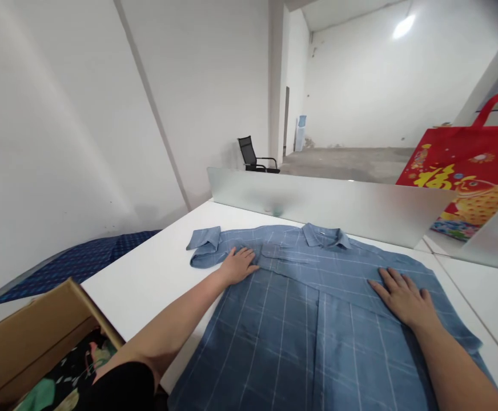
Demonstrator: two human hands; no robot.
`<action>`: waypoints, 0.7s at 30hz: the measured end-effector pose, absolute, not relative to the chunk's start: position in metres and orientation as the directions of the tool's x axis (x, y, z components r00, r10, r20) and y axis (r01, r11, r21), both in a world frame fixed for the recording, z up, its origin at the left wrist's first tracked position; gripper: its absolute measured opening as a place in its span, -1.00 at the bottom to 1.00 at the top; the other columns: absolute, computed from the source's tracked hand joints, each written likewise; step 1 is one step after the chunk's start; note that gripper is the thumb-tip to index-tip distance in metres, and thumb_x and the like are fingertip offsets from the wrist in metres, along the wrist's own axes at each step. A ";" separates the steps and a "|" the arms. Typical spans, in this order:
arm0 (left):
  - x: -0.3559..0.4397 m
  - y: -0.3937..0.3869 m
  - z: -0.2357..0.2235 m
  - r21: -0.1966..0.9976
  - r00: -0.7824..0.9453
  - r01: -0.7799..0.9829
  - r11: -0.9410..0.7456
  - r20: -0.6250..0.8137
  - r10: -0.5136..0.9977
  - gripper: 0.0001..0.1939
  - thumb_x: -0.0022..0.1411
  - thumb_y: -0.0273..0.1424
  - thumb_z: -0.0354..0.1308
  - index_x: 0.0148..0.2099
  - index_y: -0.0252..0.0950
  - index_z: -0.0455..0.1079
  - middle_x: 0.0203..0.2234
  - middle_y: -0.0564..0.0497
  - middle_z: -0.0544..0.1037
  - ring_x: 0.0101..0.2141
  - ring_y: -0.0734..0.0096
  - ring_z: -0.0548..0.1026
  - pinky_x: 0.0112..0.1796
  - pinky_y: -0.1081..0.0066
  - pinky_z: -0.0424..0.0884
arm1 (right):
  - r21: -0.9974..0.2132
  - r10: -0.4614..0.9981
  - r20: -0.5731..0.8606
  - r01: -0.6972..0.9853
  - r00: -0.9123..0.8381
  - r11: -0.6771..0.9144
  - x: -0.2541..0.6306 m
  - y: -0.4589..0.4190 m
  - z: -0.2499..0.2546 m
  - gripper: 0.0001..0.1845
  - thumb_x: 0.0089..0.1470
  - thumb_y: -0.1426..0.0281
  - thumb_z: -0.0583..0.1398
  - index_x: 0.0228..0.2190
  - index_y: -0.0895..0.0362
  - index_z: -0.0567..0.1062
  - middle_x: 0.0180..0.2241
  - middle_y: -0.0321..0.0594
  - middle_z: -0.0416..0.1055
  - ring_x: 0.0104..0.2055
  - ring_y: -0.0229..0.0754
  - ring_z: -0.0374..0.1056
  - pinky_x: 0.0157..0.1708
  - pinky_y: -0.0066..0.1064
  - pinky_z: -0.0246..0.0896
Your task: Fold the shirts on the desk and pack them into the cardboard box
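Note:
A blue shirt (283, 319) with thin white checks lies spread on the white table (146, 285), its collar (324, 236) toward the far side. The left sleeve's cuff (205, 237) is bent over on the table. Resting flat on the shirt near that sleeve is my left hand (238, 266), its fingers stretched out. My right hand (405, 297) lies on the shirt's right chest area with fingers spread. Neither hand grips the cloth. The lower hem runs out of view at the bottom.
A frosted divider (326, 200) stands along the table's far edge. At the right is a red bag (476, 165). A cardboard box (30, 325) holding dark patterned cloth sits at lower left, near a blue umbrella (73, 262). Beyond the divider stands a black chair (249, 153).

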State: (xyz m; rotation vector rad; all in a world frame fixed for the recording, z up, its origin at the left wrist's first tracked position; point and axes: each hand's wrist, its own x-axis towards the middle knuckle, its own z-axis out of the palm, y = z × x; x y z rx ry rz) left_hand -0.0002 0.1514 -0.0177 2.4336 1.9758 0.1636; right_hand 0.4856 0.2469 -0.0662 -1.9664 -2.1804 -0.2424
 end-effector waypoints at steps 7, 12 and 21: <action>-0.028 0.127 -0.038 0.128 0.117 0.982 -0.136 0.149 0.982 -0.47 0.42 -0.12 -0.16 0.34 -0.18 0.13 0.33 -0.08 0.17 0.32 0.13 0.08 0.25 -0.08 0.00 | 0.017 0.976 0.205 0.997 -0.075 0.073 0.477 0.238 -0.056 -0.25 0.22 -0.03 -0.24 0.29 0.03 0.18 0.36 -0.16 0.00 0.33 0.15 -0.03 0.18 0.21 -0.02; -0.027 0.125 -0.047 0.142 0.082 0.983 -0.119 0.243 0.967 -0.50 0.42 -0.17 -0.13 0.31 -0.20 0.17 0.30 -0.09 0.23 0.31 0.13 0.11 0.26 -0.06 0.00 | -0.001 0.973 0.227 0.999 -0.038 0.039 0.480 0.238 -0.056 -0.23 0.21 -0.05 -0.24 0.28 0.03 0.19 0.34 -0.15 0.03 0.34 0.16 -0.04 0.18 0.21 -0.03; -0.079 0.104 -0.014 0.218 -0.419 0.908 0.358 0.513 0.749 -0.57 0.38 -0.15 -0.15 -0.19 -0.27 0.47 -0.21 -0.15 0.54 -0.13 0.15 0.49 -0.09 0.27 0.38 | -0.032 0.965 0.256 0.997 -0.057 0.067 0.483 0.244 -0.063 -0.25 0.19 -0.03 -0.24 0.25 0.01 0.24 0.34 -0.17 0.04 0.32 0.21 -0.03 0.12 0.27 -0.01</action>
